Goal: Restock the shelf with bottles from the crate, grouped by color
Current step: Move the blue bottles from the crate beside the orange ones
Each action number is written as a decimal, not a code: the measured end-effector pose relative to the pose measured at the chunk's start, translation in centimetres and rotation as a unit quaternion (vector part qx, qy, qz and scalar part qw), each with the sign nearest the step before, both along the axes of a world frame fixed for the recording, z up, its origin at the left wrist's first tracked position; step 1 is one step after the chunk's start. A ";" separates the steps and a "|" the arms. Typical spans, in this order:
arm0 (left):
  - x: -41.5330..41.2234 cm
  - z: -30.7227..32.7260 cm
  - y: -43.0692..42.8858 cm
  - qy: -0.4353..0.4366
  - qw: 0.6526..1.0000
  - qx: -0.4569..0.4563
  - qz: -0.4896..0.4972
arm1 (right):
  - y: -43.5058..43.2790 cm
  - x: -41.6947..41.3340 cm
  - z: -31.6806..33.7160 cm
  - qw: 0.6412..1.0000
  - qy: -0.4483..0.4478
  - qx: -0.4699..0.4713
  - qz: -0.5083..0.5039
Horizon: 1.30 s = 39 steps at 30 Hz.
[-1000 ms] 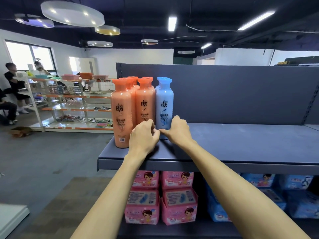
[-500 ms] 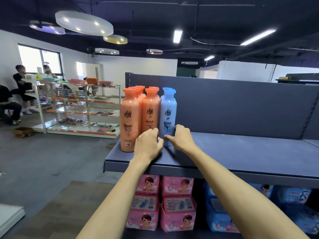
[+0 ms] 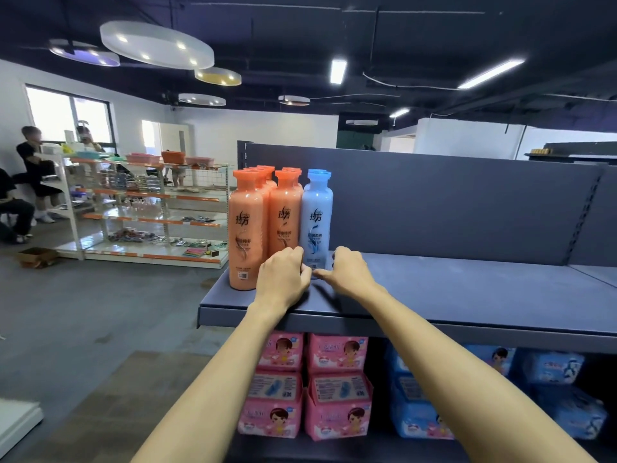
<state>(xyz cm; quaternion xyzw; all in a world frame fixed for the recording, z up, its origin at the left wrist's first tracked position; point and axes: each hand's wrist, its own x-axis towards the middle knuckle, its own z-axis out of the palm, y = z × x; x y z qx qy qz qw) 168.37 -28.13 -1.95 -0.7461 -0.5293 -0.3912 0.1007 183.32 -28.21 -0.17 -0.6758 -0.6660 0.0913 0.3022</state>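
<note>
Both slid right off the orange row; left hand and right hand now curl round blue bottle base, touching each other in front; bottle upright on shelf, snug at 3 o'clock of orange bottles; blue group looks started.

Bright even light from ceiling tubes and left window; wide-angle bending at edges

A white rack stands across the floor, with pink baskets and an orange basket on top. A cardboard box lies left of its foot. People sit beyond its left end, by windows. Round lamps hang above it. Right of it and nearer, pink packs and blue packs are stacked.
</note>
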 end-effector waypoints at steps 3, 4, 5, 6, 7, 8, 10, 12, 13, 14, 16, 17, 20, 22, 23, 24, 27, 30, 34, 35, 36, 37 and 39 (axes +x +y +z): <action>0.2 0.1 -0.4 0.002 1.000 -0.005 -0.003 | -1.3 0.8 0.7 1.000 -0.014 0.010 0.000; 0.2 0.2 -0.6 0.001 1.000 -0.006 -0.002 | -1.7 0.9 1.1 1.000 -0.018 0.015 0.000; 0.2 0.3 -0.8 0.003 1.000 -0.006 -0.001 | -2.1 1.1 1.5 1.000 -0.022 0.020 -0.001; 0.3 0.5 -1.0 0.009 1.000 -0.005 0.001 | -2.5 1.1 2.0 0.999 -0.029 0.022 -0.002; 0.3 0.8 -1.3 0.018 1.000 -0.005 0.003 | -2.9 1.2 2.4 0.999 -0.040 0.023 -0.004; 0.3 1.1 -1.8 0.027 1.000 -0.007 0.004 | -3.4 1.3 2.7 0.998 -0.052 0.025 -0.003; 0.1 1.3 -3.2 0.025 1.000 -0.004 -0.005 | -5.1 1.8 2.6 0.997 -0.061 0.037 0.012; 0.0 0.2 -5.6 -0.011 0.998 0.027 -0.052 | -8.1 2.7 1.0 0.996 -0.043 0.071 0.039; 0.1 -0.8 -7.1 -0.031 0.995 0.049 -0.085 | -9.8 3.2 -0.4 0.995 -0.024 0.089 0.049; 0.4 -1.9 -8.6 -0.049 0.989 0.068 -0.118 | -11.5 3.8 -1.7 0.993 -0.004 0.104 0.057; 1.9 -4.6 -11.1 -0.078 0.979 0.076 -0.172 | -14.7 4.9 -4.5 0.989 0.022 0.123 0.073; 2.9 -6.1 -12.2 -0.092 0.976 0.060 -0.188 | -16.0 5.4 -5.8 0.988 0.033 0.131 0.080; 6.2 -11.5 -14.8 -0.140 0.970 -0.023 -0.196 | -19.0 7.3 -9.7 0.987 0.073 0.123 0.076; 8.3 -15.6 -16.9 -0.149 0.964 -0.091 -0.200 | -20.4 8.8 -12.6 0.991 0.082 0.088 0.061; 9.0 -17.6 -17.9 -0.138 0.962 -0.118 -0.203 | -20.9 9.6 -14.2 0.993 0.077 0.065 0.055; 9.7 -19.6 -18.8 -0.121 0.961 -0.143 -0.204 | -21.4 10.3 -16.0 0.995 0.073 0.036 0.049; 10.4 -24.5 -20.6 -0.086 0.955 -0.210 -0.191 | -22.6 12.6 -21.4 0.996 0.086 -0.026 0.025; 10.4 -28.0 -21.4 -0.069 0.947 -0.268 -0.165 | -24.0 14.8 -26.3 0.990 0.106 -0.082 -0.033; 11.0 -31.4 -22.8 -0.057 0.928 -0.335 -0.152 | -26.1 17.3 -32.0 0.974 0.121 -0.174 -0.084; 11.2 -32.2 -23.3 -0.049 0.923 -0.349 -0.151 | -26.6 17.9 -33.4 0.969 0.117 -0.197 -0.089; 11.4 -32.9 -23.8 -0.041 0.919 -0.362 -0.152 | -27.2 18.4 -34.6 0.965 0.112 -0.219 -0.093; 11.6 -33.6 -24.2 -0.035 0.914 -0.375 -0.153 | -27.6 18.9 -35.8 0.960 0.105 -0.242 -0.096; 12.0 -35.0 -25.0 -0.024 0.904 -0.400 -0.149 | -28.6 19.5 -38.1 0.947 0.081 -0.296 -0.100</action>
